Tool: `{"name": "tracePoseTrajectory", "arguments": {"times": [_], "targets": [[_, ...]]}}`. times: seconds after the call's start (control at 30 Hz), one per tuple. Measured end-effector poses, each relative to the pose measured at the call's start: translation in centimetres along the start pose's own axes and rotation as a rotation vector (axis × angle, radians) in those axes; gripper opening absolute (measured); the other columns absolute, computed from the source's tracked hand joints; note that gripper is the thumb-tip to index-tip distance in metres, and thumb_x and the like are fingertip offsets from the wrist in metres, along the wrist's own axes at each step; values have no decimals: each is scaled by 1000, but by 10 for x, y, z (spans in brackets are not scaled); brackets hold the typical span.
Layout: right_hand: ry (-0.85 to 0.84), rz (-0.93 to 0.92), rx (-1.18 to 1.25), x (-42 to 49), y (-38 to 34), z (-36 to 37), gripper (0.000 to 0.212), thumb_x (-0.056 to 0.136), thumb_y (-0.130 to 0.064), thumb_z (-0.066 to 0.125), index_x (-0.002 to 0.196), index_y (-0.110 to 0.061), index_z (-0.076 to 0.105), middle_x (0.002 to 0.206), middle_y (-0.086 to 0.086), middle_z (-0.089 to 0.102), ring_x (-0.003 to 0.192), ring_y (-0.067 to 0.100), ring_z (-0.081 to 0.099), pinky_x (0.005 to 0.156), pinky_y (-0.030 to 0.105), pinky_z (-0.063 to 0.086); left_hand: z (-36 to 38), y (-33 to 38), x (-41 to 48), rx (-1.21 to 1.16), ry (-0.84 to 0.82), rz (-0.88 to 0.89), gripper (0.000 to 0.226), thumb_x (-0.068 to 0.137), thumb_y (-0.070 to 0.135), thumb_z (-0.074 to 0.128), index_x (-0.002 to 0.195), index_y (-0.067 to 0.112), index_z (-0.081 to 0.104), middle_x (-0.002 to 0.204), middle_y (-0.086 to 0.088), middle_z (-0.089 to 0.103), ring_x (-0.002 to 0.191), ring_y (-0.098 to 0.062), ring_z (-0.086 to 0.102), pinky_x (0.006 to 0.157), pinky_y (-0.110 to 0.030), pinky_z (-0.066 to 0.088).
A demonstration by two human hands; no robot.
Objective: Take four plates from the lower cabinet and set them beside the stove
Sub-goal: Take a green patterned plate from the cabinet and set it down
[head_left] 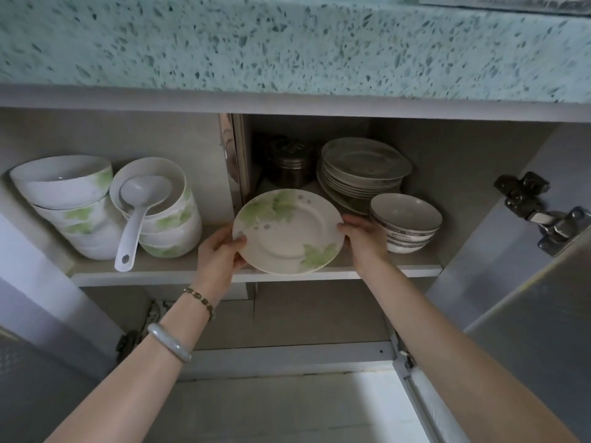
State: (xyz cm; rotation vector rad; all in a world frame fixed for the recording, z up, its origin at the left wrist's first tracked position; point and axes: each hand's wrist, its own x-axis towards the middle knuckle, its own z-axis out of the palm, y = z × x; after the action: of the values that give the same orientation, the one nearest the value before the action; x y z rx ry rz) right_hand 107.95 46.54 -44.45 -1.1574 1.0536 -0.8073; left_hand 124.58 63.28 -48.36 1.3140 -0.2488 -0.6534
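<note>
A white plate with green leaf prints (289, 231) is held at the front of the lower cabinet shelf (160, 270), tilted toward me. My left hand (219, 251) grips its left rim, thumb on top. My right hand (363, 235) holds the right rim. Behind it, deeper in the cabinet, a stack of several white plates (361, 169) rests on the shelf. Whether more plates lie under the held one is hidden.
Stacked leaf-print bowls (73, 206) and more bowls with a white ladle (137, 212) fill the shelf's left. Small banded bowls (406, 222) sit right of my right hand. A metal canister (289, 164) stands at the back. The open door with hinge (543, 215) is right; speckled green countertop (287, 43) overhangs.
</note>
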Motion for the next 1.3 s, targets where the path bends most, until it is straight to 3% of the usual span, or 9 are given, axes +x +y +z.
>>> {"name": "tracePoseTrajectory", "arguments": {"times": [0.13, 0.3, 0.47, 0.57, 0.7, 0.83, 1.0, 1.17, 1.3], "targets": [[20, 35, -13, -16, -12, -1, 30, 79, 9, 62, 102, -7, 70, 98, 4, 67, 95, 24, 62, 92, 38, 51, -3, 13, -20, 17, -10, -23, 43, 91, -1, 55, 133, 8, 55, 123, -12, 65, 108, -29, 64, 79, -41, 59], [67, 140, 33, -50, -38, -3, 36, 72, 19, 55, 91, -8, 69, 92, 10, 67, 91, 28, 60, 84, 43, 50, 0, 52, -59, 83, 5, -114, 47, 91, -4, 54, 131, 19, 58, 115, -4, 69, 98, -23, 67, 76, -37, 59], [129, 241, -16, -102, -74, -22, 38, 65, 22, 52, 89, 0, 69, 89, 13, 67, 84, 26, 60, 72, 31, 47, -1, 103, -109, 209, 11, -268, 46, 88, -5, 61, 128, 16, 56, 110, -7, 69, 94, -22, 68, 71, -34, 60], [106, 319, -113, -136, -101, -37, 34, 68, 19, 51, 77, -10, 67, 80, 13, 67, 72, 26, 59, 61, 28, 47, -2, 133, -142, 282, 22, -348, 42, 85, -6, 64, 120, 15, 58, 103, -11, 70, 85, -24, 70, 63, -32, 60], [141, 408, -196, -182, -132, -53, 38, 68, 17, 50, 68, -18, 65, 69, 5, 65, 68, 25, 60, 56, 25, 45, -1, 165, -189, 349, 23, -444, 44, 84, -5, 66, 123, 13, 57, 107, -14, 69, 87, -30, 70, 67, -38, 59], [112, 465, -257, -221, -160, -71, 31, 66, 12, 54, 83, -12, 65, 72, 4, 65, 71, 27, 59, 62, 32, 47, 6, 200, -237, 322, 58, -474, 39, 85, -8, 62, 116, 14, 57, 105, -16, 68, 82, -31, 69, 60, -34, 59], [41, 456, -272, -267, -208, -88, 33, 63, 10, 56, 81, -17, 65, 79, 7, 67, 80, 32, 63, 77, 47, 55, 18, 259, -297, 309, 85, -452, 40, 85, -9, 61, 119, 11, 56, 102, -16, 68, 82, -32, 68, 58, -32, 60], [-10, 435, -214, -309, -272, -107, 33, 67, 13, 55, 83, -14, 64, 80, 7, 64, 78, 28, 62, 80, 47, 55, 33, 317, -354, 274, 122, -415, 39, 84, -10, 62, 114, 15, 58, 103, -12, 68, 86, -32, 69, 61, -34, 60], [-36, 385, -158, -334, -325, -122, 30, 70, 13, 56, 86, -11, 65, 84, 13, 64, 75, 29, 61, 77, 45, 56, 47, 366, -382, 254, 109, -344, 38, 82, -11, 63, 106, 19, 63, 98, -10, 70, 77, -27, 70, 57, -34, 58]]}}
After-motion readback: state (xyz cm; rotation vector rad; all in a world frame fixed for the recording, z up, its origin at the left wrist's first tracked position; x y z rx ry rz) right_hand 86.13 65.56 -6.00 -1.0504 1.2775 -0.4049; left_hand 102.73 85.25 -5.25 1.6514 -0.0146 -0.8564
